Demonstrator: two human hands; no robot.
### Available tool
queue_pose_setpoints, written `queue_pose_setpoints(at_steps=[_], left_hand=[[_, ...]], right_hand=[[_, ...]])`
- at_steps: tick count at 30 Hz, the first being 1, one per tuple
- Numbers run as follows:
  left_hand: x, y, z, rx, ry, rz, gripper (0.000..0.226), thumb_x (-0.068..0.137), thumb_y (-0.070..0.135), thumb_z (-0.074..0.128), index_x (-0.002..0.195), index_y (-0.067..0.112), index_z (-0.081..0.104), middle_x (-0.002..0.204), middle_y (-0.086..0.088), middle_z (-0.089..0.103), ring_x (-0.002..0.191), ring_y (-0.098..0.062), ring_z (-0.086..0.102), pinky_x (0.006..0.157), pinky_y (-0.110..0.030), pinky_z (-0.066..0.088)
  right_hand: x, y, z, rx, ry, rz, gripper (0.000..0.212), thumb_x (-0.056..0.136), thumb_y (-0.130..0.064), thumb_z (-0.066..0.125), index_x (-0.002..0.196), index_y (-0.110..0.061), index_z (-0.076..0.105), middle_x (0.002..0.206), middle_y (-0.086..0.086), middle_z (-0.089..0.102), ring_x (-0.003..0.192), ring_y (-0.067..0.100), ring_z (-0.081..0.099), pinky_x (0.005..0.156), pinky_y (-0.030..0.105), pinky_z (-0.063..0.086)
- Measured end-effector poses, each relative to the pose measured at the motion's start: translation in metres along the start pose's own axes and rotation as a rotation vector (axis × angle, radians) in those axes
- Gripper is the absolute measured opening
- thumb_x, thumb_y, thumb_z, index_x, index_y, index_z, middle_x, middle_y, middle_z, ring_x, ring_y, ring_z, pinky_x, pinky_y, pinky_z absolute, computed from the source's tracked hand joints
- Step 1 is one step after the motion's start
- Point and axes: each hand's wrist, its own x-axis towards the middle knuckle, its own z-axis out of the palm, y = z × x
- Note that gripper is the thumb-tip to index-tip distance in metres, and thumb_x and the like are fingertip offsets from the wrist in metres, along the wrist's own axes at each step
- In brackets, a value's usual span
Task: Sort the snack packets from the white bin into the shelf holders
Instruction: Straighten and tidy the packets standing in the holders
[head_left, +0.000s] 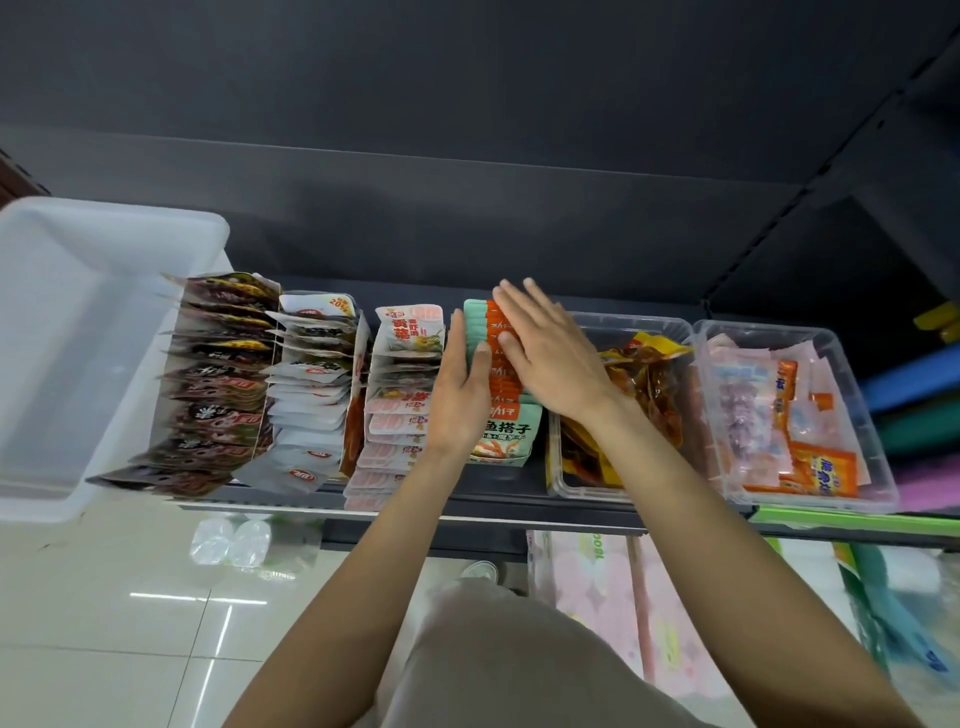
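Your left hand (462, 387) and right hand (545, 348) lie flat, fingers straight, each grip wide, pressing a row of mint-and-orange snack packets (506, 415) standing in the fourth holder on the dark shelf (467, 501). The white bin (78, 332) sits at the far left, beside the brown packets (218, 384).

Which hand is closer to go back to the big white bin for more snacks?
The left hand, probably. It rests on the bin's side of the green and orange packets, and the white bin sits far left. The right hand would cross over.
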Motion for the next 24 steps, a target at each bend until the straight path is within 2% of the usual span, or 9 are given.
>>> queue_pose_setpoints(at_steps=[3,5,6,8,10,12,15,18,24], left_hand=[[0.000,0.006,0.003,-0.004,-0.014,-0.007,0.053,0.102,0.033,0.034,0.150,0.033,0.011,0.152,0.004,0.030,0.133,-0.013,0.040,0.106,-0.040,0.041],[0.000,0.008,0.004,-0.013,-0.017,-0.024,0.053,0.102,0.035,0.033,0.150,0.035,0.011,0.153,0.005,0.030,0.134,-0.014,0.038,0.108,-0.039,0.039],[0.000,0.009,0.003,-0.024,-0.015,-0.042,0.052,0.102,0.036,0.033,0.150,0.036,0.012,0.152,0.006,0.030,0.134,-0.013,0.038,0.107,-0.034,0.038],[0.000,0.010,0.001,-0.053,-0.012,-0.080,0.051,0.102,0.036,0.032,0.150,0.036,0.013,0.151,0.008,0.032,0.133,-0.009,0.036,0.098,-0.020,0.035],[-0.001,0.012,0.000,-0.054,-0.016,-0.097,0.050,0.102,0.037,0.031,0.150,0.035,0.014,0.150,0.009,0.032,0.128,-0.003,0.035,0.091,-0.015,0.032],[-0.001,0.014,0.000,-0.042,-0.021,-0.101,0.050,0.102,0.036,0.030,0.150,0.035,0.015,0.150,0.010,0.033,0.123,0.001,0.035,0.090,-0.016,0.032],[-0.003,0.015,0.001,-0.046,-0.038,-0.110,0.049,0.103,0.035,0.030,0.150,0.035,0.015,0.147,0.010,0.036,0.114,0.004,0.035,0.083,-0.008,0.035],[-0.006,0.015,0.001,-0.035,-0.054,-0.103,0.050,0.103,0.034,0.030,0.150,0.035,0.014,0.146,0.009,0.038,0.117,0.001,0.039,0.089,-0.017,0.034],[-0.012,0.014,0.001,-0.043,-0.055,-0.117,0.050,0.102,0.036,0.030,0.149,0.036,0.014,0.140,0.012,0.040,0.111,0.002,0.041,0.085,-0.015,0.038]], right_hand=[[-0.008,0.003,0.008,0.059,-0.005,0.009,0.057,0.103,-0.042,0.020,0.152,-0.022,-0.002,0.160,-0.007,-0.007,0.145,0.009,-0.013,0.120,0.036,-0.001],[-0.012,-0.003,0.003,0.282,0.030,0.094,0.060,0.102,-0.044,0.021,0.151,-0.023,-0.006,0.159,-0.007,-0.014,0.144,0.007,-0.015,0.117,0.031,-0.002],[-0.014,-0.008,-0.001,0.439,0.042,0.166,0.061,0.102,-0.045,0.022,0.151,-0.024,-0.007,0.158,-0.008,-0.016,0.144,0.007,-0.015,0.116,0.030,0.000],[-0.020,-0.019,-0.007,0.727,0.053,0.294,0.062,0.100,-0.047,0.023,0.151,-0.028,-0.007,0.158,-0.009,-0.016,0.145,0.008,-0.012,0.115,0.030,0.002],[-0.025,-0.030,-0.007,0.858,0.046,0.361,0.062,0.100,-0.048,0.024,0.151,-0.029,-0.006,0.159,-0.008,-0.013,0.145,0.009,-0.012,0.116,0.034,0.000],[-0.026,-0.036,-0.004,0.878,0.038,0.381,0.062,0.100,-0.047,0.024,0.152,-0.028,-0.005,0.159,-0.006,-0.012,0.145,0.010,-0.011,0.118,0.036,0.000],[-0.027,-0.037,-0.002,0.907,0.037,0.400,0.060,0.101,-0.046,0.025,0.152,-0.028,-0.002,0.160,-0.006,-0.010,0.146,0.010,-0.009,0.115,0.030,0.001],[-0.034,-0.035,0.001,0.917,0.039,0.387,0.060,0.101,-0.045,0.026,0.152,-0.028,0.000,0.159,-0.007,-0.011,0.145,0.009,-0.008,0.110,0.022,0.003],[-0.039,-0.035,-0.002,0.977,0.045,0.401,0.058,0.101,-0.044,0.028,0.152,-0.031,0.003,0.159,-0.009,-0.009,0.146,0.009,-0.005,0.114,0.027,0.006]])
